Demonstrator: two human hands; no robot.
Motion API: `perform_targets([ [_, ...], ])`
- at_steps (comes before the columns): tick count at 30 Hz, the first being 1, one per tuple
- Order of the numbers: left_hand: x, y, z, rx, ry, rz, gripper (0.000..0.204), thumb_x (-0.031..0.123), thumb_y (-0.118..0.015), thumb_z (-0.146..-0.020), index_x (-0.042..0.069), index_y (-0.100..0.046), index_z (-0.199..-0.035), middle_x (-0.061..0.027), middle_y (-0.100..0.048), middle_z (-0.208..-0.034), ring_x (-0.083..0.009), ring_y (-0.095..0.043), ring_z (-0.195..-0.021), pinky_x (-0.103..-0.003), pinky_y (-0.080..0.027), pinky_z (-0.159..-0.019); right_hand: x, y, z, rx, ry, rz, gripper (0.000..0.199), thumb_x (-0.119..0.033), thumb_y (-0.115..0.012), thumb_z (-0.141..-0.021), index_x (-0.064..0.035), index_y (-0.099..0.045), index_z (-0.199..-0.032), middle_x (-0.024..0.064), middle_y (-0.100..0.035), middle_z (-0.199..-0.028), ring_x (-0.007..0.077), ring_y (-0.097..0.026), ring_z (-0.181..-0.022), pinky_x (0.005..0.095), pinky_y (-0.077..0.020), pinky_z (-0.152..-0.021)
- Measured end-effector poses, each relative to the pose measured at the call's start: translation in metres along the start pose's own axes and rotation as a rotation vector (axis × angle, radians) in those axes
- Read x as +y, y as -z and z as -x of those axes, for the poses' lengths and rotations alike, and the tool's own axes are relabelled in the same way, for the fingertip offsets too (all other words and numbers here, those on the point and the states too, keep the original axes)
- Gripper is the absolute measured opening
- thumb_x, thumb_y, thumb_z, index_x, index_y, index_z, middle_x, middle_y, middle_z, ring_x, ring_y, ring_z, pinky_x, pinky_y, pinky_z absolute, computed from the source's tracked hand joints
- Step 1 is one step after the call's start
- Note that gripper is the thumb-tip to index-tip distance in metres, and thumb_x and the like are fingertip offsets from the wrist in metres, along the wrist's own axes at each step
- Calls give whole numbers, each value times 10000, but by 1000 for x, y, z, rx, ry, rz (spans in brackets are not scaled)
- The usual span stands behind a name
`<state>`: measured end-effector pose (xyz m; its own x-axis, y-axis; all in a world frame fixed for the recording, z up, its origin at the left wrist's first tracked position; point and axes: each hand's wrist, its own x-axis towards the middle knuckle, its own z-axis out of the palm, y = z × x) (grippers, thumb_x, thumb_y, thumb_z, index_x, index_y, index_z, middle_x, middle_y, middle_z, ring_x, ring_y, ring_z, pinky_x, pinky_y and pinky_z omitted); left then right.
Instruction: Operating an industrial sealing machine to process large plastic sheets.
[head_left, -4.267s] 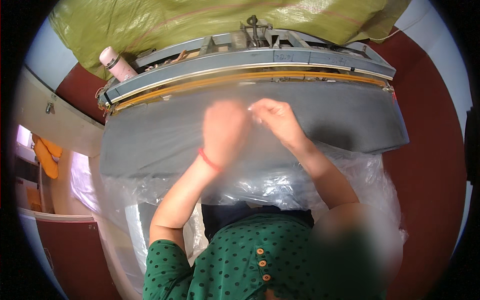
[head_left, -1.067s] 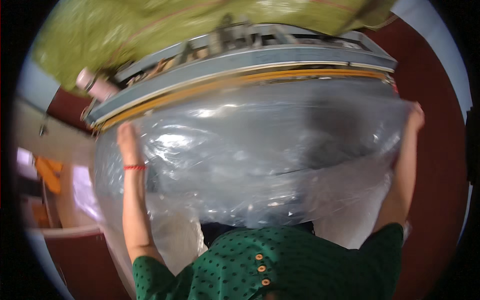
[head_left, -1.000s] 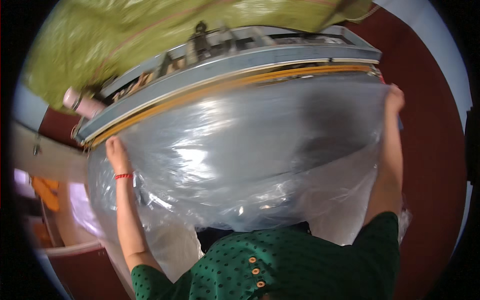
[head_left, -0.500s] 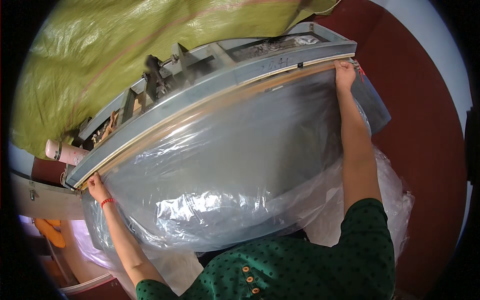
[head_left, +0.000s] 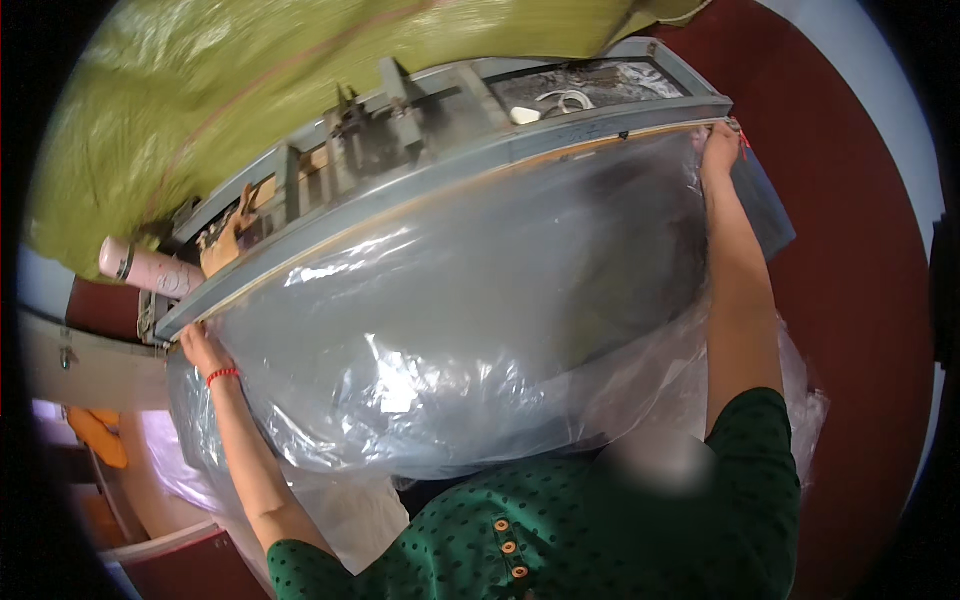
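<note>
A large clear plastic sheet (head_left: 450,300) is stretched, shiny and wrinkled, between my spread arms. My left hand (head_left: 205,350) is closed on its upper left corner, and a red bead bracelet circles that wrist. At the far right end, the fingers of my right hand (head_left: 719,150) are closed on the opposite corner. Both hands are up against the near edge of a long grey metal frame (head_left: 450,158). A thin pale strip (head_left: 430,190) runs along that edge between them. The fingertips are small and partly hidden.
Behind the near rail, the frame holds crossbars, a white coiled cord (head_left: 572,100) and small clutter. A pink bottle (head_left: 150,268) lies at its left end. Yellow-green sheeting (head_left: 250,80) covers the far side. Dark red floor (head_left: 850,300) extends right; an orange object (head_left: 97,437) sits lower left.
The frame and both hands appear shifted slightly right in the picture, the left hand also a little higher. More of the frame's inside, including the white cord, now shows. Both hands keep their grip.
</note>
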<state>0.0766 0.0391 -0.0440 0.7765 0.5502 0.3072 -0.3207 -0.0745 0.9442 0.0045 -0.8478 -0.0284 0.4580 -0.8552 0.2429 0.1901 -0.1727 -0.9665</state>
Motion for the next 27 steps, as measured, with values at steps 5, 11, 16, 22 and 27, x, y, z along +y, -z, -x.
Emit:
perform_targets([
  [5, 73, 11, 41, -324, 35, -169, 19, 82, -478, -812, 73, -491, -823, 16, -469, -678, -50, -416, -559, -177, -333, -487, -100, -89, 131, 175, 679, 390, 203, -178, -515, -819, 4, -526, -908, 104, -556, -857, 210, -518, -806, 313, -403, -740],
  [11, 168, 50, 107, -398, -158, -174, 55, 28, -474, -795, 73, -492, -821, 25, -493, -717, -38, -441, -610, -163, -333, -516, -188, -199, 357, -796, 1074, 144, 230, -202, -599, -752, -31, -549, -898, 128, -542, -923, 287, -511, -887, 370, -399, -769],
  [16, 198, 102, 123, -353, -229, -237, 89, 23, -491, -767, 68, -499, -844, 24, -506, -726, -35, -453, -641, -163, -337, -523, -195, -223, 449, -1347, 645, 76, 207, -200, -631, -736, -17, -578, -816, 60, -572, -770, 164, -530, -741, 280, -417, -651],
  [22, 218, 164, 97, -960, 284, -674, 137, 34, -522, -722, 77, -540, -850, 44, -524, -728, -1, -449, -612, -156, -355, -522, -126, -190, 382, -1250, 172, 172, 165, -190, -648, -731, -28, -621, -746, -4, -589, -665, 61, -509, -628, 214, -408, -560],
  [27, 207, 126, 79, -130, -719, -1330, 176, 26, -564, -705, 39, -542, -880, -55, -569, -806, -188, -549, -718, -303, -445, -646, -103, -112, 304, -857, 134, 299, 173, -174, -642, -740, -4, -612, -736, 9, -592, -674, 62, -508, -650, 209, -405, -618],
])
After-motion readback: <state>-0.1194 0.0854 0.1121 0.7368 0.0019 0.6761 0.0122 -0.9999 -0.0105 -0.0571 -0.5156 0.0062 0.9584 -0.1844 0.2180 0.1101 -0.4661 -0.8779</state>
